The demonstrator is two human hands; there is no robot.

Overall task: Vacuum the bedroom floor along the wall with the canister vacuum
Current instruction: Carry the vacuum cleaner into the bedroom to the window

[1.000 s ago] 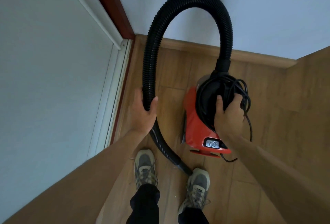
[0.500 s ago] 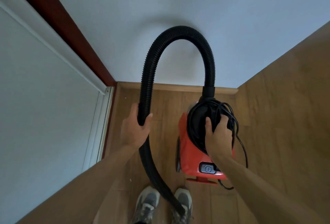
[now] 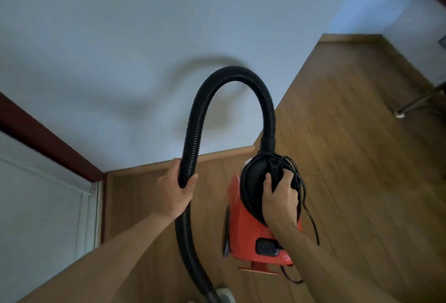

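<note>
A red canister vacuum with a black top hangs in front of me above the wooden floor. My right hand grips its black top, where the coiled power cord is wound; a loop of cord dangles at the right. A black ribbed hose arches up from the canister and comes down on the left. My left hand is closed around that hose. The hose's lower end runs out of the frame at the bottom.
A white wall with a wooden baseboard stands straight ahead. A dark red door frame and a white panel lie to the left. A metal furniture leg stands on the floor at the right. One shoe tip shows at the bottom.
The view has tilted up and turned right, so more wall and floor on the right show and my shoes have nearly left the frame. Both hands keep their holds.
</note>
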